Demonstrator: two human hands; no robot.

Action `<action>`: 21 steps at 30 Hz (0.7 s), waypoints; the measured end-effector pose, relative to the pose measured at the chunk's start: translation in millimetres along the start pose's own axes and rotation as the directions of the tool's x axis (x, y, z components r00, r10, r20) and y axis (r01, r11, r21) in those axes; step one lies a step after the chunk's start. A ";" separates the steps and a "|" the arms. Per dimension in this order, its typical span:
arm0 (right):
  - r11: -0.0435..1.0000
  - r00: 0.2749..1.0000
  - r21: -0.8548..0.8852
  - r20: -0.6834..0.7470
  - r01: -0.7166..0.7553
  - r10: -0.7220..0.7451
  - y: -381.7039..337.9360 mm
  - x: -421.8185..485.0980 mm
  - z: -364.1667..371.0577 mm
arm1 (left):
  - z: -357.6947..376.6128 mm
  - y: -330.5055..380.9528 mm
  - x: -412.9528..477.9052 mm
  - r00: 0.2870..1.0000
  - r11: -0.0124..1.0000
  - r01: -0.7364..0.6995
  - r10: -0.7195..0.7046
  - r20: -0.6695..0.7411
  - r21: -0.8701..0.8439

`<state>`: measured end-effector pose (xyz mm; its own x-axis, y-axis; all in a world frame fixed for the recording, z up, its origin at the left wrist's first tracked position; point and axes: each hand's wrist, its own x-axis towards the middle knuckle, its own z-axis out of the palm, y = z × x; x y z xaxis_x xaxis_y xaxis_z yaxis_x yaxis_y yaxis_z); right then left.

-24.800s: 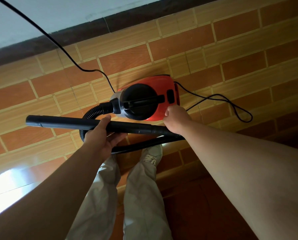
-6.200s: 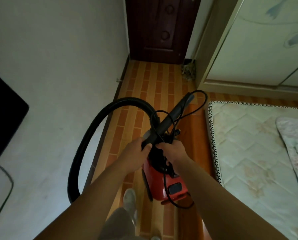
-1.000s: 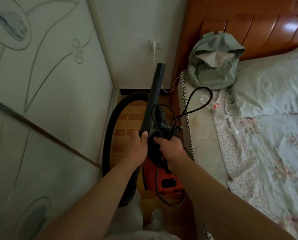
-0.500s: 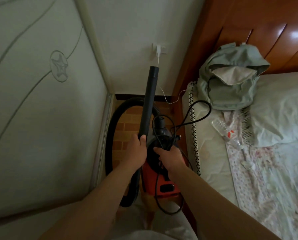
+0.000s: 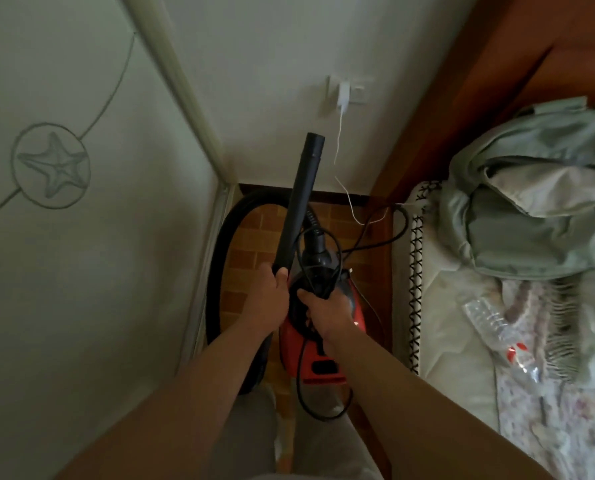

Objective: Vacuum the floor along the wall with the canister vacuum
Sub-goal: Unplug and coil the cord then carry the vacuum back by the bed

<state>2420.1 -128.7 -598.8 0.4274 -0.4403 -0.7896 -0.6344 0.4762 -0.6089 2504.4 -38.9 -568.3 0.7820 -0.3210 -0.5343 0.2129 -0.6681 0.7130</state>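
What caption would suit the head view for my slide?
Left hand holds the black wand, right hand grips the red canister vacuum between wardrobe and bed.

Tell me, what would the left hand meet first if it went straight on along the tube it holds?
Probably the white wall, just left of the charger cable; the left hand and its black tube point there, though depth is unclear.

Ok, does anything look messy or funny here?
Two things. The black power cord is tangled in loops over the red canister vacuum, right where the right hand grips its handle, while the left hand holds the wand. And a clear plastic bottle lies on the bed, an odd place for it.
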 end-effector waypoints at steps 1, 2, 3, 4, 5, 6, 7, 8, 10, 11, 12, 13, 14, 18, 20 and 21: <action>1.000 1.000 -0.016 0.002 -0.004 0.004 -4.9 16.7 2.8 | 2.6 1.6 15.6 1.000 1.000 0.006 -0.006 -0.011 -0.005; 0.999 1.000 -0.037 -0.002 -0.009 0.009 -10.0 32.6 5.8 | 4.8 2.3 31.3 1.000 1.000 0.015 -0.015 -0.021 -0.005; 0.998 1.000 -0.054 -0.012 -0.012 0.012 -14.5 48.7 8.9 | 6.6 1.6 47.5 0.999 1.000 0.026 -0.026 -0.025 -0.002; 0.998 1.000 -0.067 -0.019 -0.015 0.014 -18.7 64.8 13.1 | 8.4 -0.2 63.5 0.999 0.999 0.044 -0.044 -0.025 -0.001; 0.997 1.000 -0.074 -0.023 -0.017 0.015 -22.0 81.1 17.7 | 10.1 -3.2 79.6 0.998 0.998 0.062 -0.062 -0.020 0.002; 0.996 0.999 -0.081 -0.029 -0.021 0.018 -25.2 97.4 23.3 | 12.2 -6.8 96.3 0.997 0.997 0.075 -0.075 -0.013 0.006; 0.995 0.999 -0.093 -0.034 -0.025 0.022 -26.7 113.9 29.2 | 14.2 -11.8 112.5 0.996 0.996 0.088 -0.088 -0.008 0.008; 0.993 0.999 -0.110 -0.044 -0.034 0.030 -26.9 131.6 35.9 | 16.2 -16.7 129.5 0.995 0.995 0.101 -0.101 -0.002 0.004; 0.989 0.997 -0.141 -0.060 -0.051 0.042 -24.2 167.0 48.7 | 20.8 -27.6 162.5 0.993 0.993 0.119 -0.119 0.009 -0.009; 0.987 0.997 -0.153 -0.067 -0.055 0.045 -21.5 185.6 54.9 | 22.9 -33.4 178.6 0.992 0.992 0.128 -0.128 0.014 -0.012; 0.985 0.996 -0.164 -0.072 -0.058 0.047 -20.2 201.7 60.2 | 25.3 -39.1 194.4 0.990 0.990 0.138 -0.138 0.023 -0.010; 0.983 0.996 -0.173 -0.074 -0.061 0.048 -18.2 217.7 64.9 | 27.5 -45.6 209.6 0.988 0.989 0.149 -0.149 0.032 -0.007; 0.982 0.996 -0.179 -0.076 -0.065 0.052 -16.4 233.6 69.6 | 29.7 -52.4 225.1 0.986 0.987 0.160 -0.160 0.039 -0.001; 0.977 0.991 -0.190 -0.106 -0.100 0.081 -6.2 292.0 85.9 | 40.7 -84.5 283.0 0.979 0.982 0.190 -0.190 0.068 0.014; 0.972 0.988 -0.202 -0.121 -0.118 0.095 1.6 321.3 94.4 | 48.9 -100.7 311.1 0.978 0.981 0.195 -0.196 0.074 0.016; 0.972 0.987 -0.196 -0.124 -0.126 0.103 7.0 336.7 98.4 | 53.7 -108.7 324.7 0.977 0.980 0.198 -0.199 0.077 0.013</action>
<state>2622.9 -198.7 -876.5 0.2767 -0.4802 -0.8324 -0.7971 0.3692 -0.4779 2703.7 -106.5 -843.6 0.6767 -0.2324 -0.6986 0.3559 -0.7274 0.5867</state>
